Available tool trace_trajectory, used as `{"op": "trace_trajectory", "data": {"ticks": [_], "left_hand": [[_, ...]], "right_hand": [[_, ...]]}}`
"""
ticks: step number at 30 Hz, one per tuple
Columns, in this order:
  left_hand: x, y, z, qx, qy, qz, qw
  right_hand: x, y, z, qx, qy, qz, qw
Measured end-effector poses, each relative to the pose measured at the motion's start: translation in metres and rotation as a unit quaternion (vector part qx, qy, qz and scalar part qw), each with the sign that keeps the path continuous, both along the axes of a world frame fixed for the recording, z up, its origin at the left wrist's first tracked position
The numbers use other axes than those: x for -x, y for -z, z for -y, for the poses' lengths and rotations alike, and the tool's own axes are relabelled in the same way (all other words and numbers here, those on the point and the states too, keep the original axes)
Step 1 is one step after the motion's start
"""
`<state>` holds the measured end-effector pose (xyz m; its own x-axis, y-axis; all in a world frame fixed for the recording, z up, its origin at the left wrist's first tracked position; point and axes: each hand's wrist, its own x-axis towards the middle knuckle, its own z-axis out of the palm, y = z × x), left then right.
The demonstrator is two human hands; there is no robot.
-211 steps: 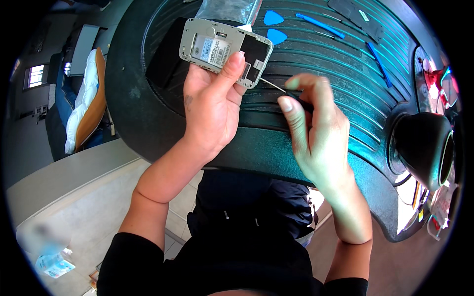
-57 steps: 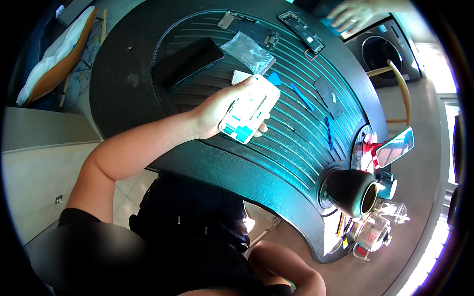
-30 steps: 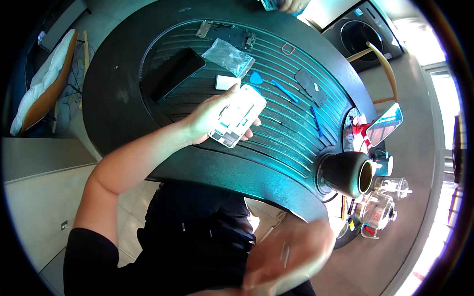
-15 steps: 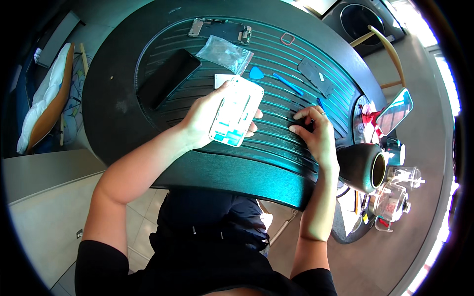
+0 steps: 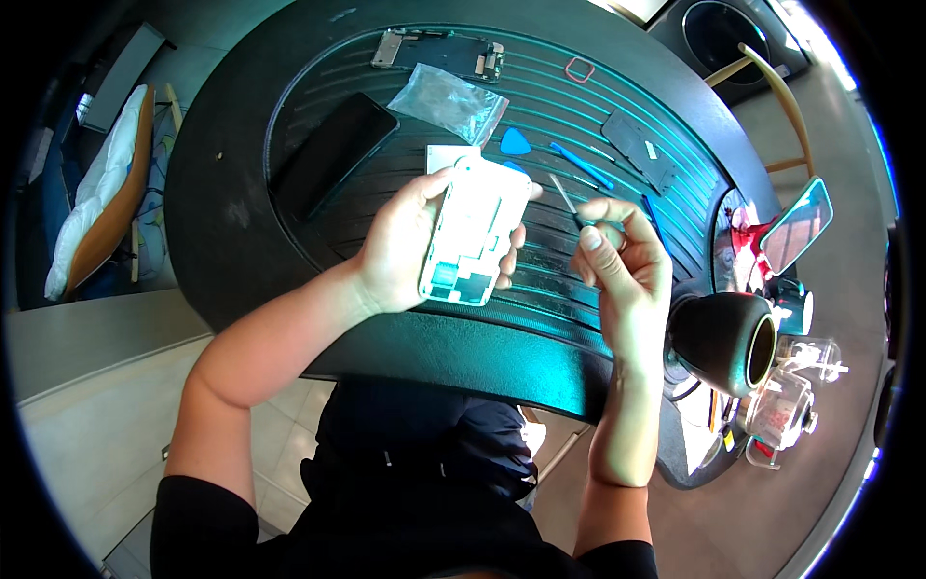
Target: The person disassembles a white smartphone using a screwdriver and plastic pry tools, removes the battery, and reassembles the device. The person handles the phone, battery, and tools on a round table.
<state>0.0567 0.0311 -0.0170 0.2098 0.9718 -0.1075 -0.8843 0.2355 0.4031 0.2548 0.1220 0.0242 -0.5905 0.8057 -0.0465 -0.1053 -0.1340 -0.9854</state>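
My left hand (image 5: pixel 410 227) is closed around a phone's rear housing (image 5: pixel 475 232), its pale inner side turned up and washed out by bright light. Between the thumb and fingers of my right hand (image 5: pixel 622 256) is a small screwdriver (image 5: pixel 565 200), its thin metal shaft angled toward the upper left. The shaft is apart from the housing, to its right. Just beyond the housing lie a blue triangular pick (image 5: pixel 515 142) and a white card (image 5: pixel 444 156), partly covered by the housing. A blue pry stick (image 5: pixel 584 167) rests farther right.
On the dark ribbed table (image 5: pixel 222 207) lie a black phone (image 5: pixel 335 154), a clear plastic bag (image 5: pixel 449 104), a phone screen assembly (image 5: pixel 439 56), a dark flat panel (image 5: pixel 639 150) and a red ring (image 5: pixel 579 69). A dark pot (image 5: pixel 719 338) and glass teapot (image 5: pixel 779 410) stand at right.
My right hand has lifted from the tabletop with a screwdriver now showing in its fingers. My left hand still holds the housing. The whole view has shifted slightly.
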Motion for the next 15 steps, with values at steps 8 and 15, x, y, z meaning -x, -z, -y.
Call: {"op": "trace_trajectory", "data": {"ticks": [8,15], "left_hand": [[0.002,-0.001,0.002,-0.033,-0.010,-0.029,0.999],[0.004,-0.007,0.004,-0.039,-0.014,0.016,0.999]], "right_hand": [[0.039,-0.045,-0.006,-0.132,0.028,-0.042,0.990],[0.050,-0.040,-0.004,-0.217,0.008,-0.048,0.975]]}}
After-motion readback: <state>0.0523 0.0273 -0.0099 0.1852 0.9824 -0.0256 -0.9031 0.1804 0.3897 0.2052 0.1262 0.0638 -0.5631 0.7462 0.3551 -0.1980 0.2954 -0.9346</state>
